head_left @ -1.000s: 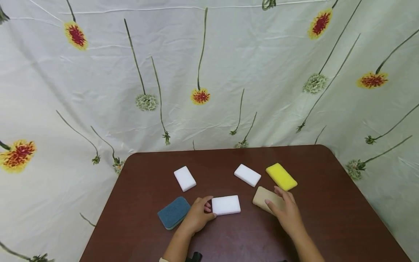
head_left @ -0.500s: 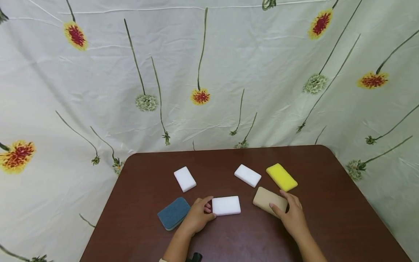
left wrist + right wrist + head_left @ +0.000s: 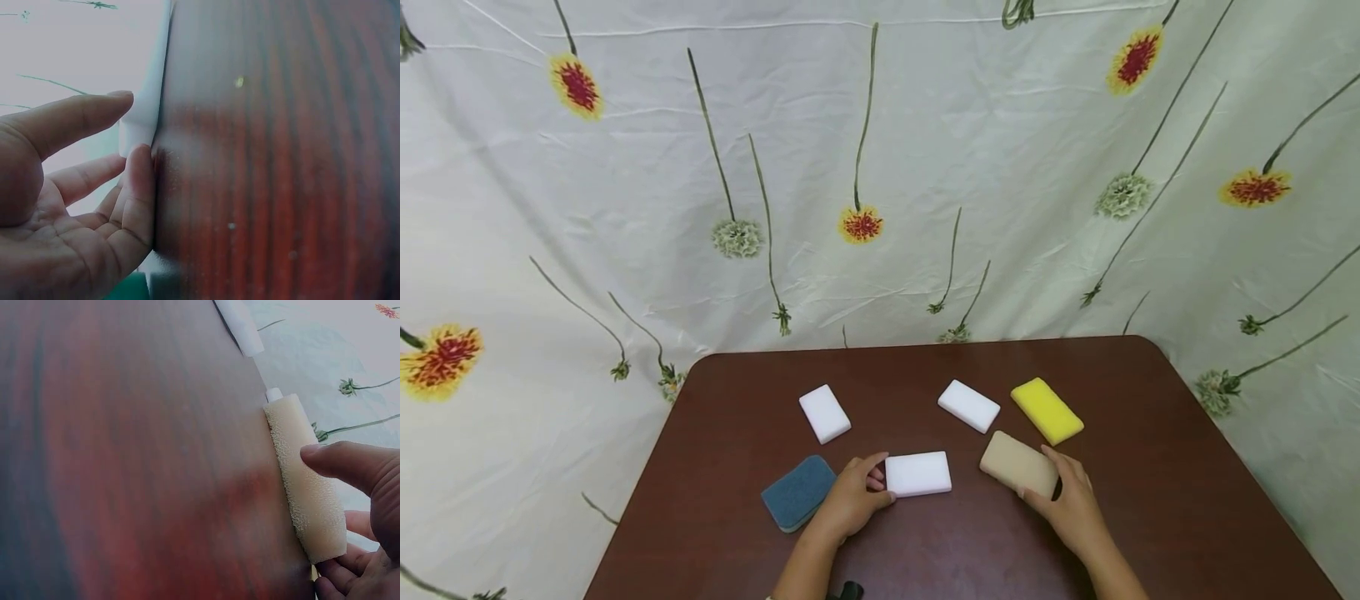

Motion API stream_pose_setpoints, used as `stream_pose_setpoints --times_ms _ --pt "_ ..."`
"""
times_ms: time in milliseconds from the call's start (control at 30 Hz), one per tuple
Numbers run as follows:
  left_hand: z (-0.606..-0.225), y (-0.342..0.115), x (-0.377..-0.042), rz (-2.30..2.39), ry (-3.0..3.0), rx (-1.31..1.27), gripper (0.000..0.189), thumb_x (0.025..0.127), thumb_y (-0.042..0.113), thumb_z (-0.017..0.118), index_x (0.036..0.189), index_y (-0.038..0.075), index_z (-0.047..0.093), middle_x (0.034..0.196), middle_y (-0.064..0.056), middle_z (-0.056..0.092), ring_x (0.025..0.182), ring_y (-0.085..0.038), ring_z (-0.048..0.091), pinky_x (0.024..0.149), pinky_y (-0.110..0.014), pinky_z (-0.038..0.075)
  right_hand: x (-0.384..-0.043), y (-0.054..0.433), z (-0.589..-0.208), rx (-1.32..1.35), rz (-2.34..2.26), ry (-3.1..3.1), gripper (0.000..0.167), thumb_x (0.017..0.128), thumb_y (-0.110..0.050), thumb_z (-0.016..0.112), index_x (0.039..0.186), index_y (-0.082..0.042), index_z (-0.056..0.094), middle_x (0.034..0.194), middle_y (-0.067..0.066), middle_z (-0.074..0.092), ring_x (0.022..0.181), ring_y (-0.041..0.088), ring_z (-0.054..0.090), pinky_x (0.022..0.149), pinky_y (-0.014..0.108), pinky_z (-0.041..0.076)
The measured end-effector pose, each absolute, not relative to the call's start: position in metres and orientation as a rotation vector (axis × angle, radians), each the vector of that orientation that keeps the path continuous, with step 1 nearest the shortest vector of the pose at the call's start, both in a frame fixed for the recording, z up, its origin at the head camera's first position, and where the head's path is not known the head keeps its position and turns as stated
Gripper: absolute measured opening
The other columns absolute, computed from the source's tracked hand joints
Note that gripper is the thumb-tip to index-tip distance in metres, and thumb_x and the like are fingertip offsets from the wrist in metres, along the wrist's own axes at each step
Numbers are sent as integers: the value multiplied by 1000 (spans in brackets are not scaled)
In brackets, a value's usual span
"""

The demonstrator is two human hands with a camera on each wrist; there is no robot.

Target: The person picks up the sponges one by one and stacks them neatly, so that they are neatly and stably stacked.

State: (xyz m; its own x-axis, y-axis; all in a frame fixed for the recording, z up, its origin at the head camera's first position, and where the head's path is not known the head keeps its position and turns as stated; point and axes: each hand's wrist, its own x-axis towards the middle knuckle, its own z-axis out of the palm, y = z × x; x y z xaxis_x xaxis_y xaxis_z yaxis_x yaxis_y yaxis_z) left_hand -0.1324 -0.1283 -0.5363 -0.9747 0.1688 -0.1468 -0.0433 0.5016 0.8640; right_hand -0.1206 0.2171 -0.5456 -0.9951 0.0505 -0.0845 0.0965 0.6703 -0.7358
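Observation:
In the head view my left hand (image 3: 852, 498) holds the left end of a white sponge block (image 3: 918, 474), thumb at the near corner and index finger at the far one. The left wrist view shows the thumb and fingers of that hand (image 3: 81, 181) around the white block's edge (image 3: 142, 119). My right hand (image 3: 1071, 500) has its thumb and index finger on the right end of a beige sponge (image 3: 1017, 463). From the right wrist, the thumb of that hand (image 3: 362, 506) lies against the beige sponge (image 3: 306, 487), other fingers by its end. Both sponges lie flat.
On the brown table (image 3: 925, 550), a blue sponge (image 3: 797, 492) lies beside the left forearm. Behind are a white block (image 3: 824, 413) on the left, another white block (image 3: 968, 406) and a yellow sponge (image 3: 1047, 411) on the right. A flowered cloth (image 3: 820, 167) hangs past the far edge.
My right hand has slid back rightward and towards me, from over the beige sponge to its right end. The left hand and all the sponges stay put.

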Motion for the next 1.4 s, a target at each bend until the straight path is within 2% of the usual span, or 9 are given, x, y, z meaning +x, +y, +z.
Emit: stream_pose_setpoints --times_ms 400,800,1100,1400 --pt "-536 -127 -132 1511 2501 83 67 81 1 80 142 0 55 103 -11 55 93 -19 57 69 -20 46 -119 217 -546 100 -1225 2831 82 88 -29 80 155 -9 37 152 26 35 137 46 35 104 68 39" --pt "-536 -127 -132 1537 2477 83 67 80 0 80 142 -1 54 103 -11 56 91 -17 57 68 -20 47 -121 213 -549 58 -1361 2877 80 87 -29 81 153 -8 41 150 21 40 139 45 40 108 66 37" --pt "-536 -129 -133 1528 2478 73 72 78 0 81 144 1 52 103 -11 55 91 -18 57 68 -20 47 -126 204 -542 27 -1409 2863 89 85 -40 82 155 -10 37 150 21 40 137 47 44 105 66 41" --pt "-537 -127 -134 1539 2477 73 70 79 -2 80 143 0 53 103 -12 55 91 -19 57 67 -20 47 -131 191 -536 -34 -1462 2862 88 83 -39 84 153 -10 39 150 20 43 140 44 42 108 68 38"
